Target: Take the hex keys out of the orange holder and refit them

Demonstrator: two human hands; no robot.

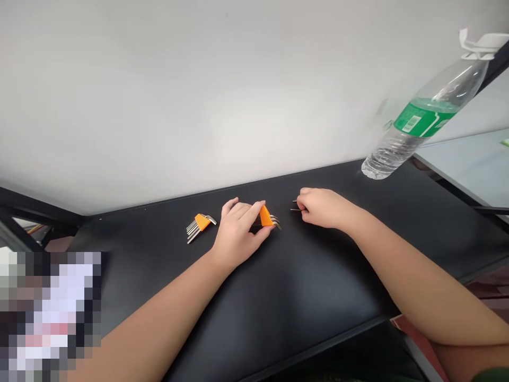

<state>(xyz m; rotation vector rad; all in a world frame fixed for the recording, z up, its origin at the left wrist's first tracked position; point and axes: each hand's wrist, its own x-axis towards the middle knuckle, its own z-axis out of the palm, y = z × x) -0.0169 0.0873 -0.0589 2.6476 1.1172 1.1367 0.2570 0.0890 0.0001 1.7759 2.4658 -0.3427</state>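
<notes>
So I'm standing here watching someone at a black worktop (278, 297), and the bit that matters is the gap between their two hands. The left hand (237, 229) has an orange holder (265, 216) pinched between thumb and fingers, with the bent ends of some hex keys (275, 219) poking out on the right-hand side, angled a little back toward the person. The long ends must run under the palm, but I can't really see them.

Across the gap, the right hand (318, 206) has its fingers curled tight around a couple of thin metal pieces (295, 210) (could be more keys, too much is hidden to swear to it). Their visible ends stick out leftward, pretty much aimed at the held holder and sitting slightly nearer the wall (199, 79). Nothing touches across that gap, though it's a short one.

There's also a second orange holder (202, 222) lying on the worktop, off to the left and much nearer the left hand. Its long keys (193, 231) slant away down-left, bent ends facing that hand. Neither hand is touching it.
</notes>
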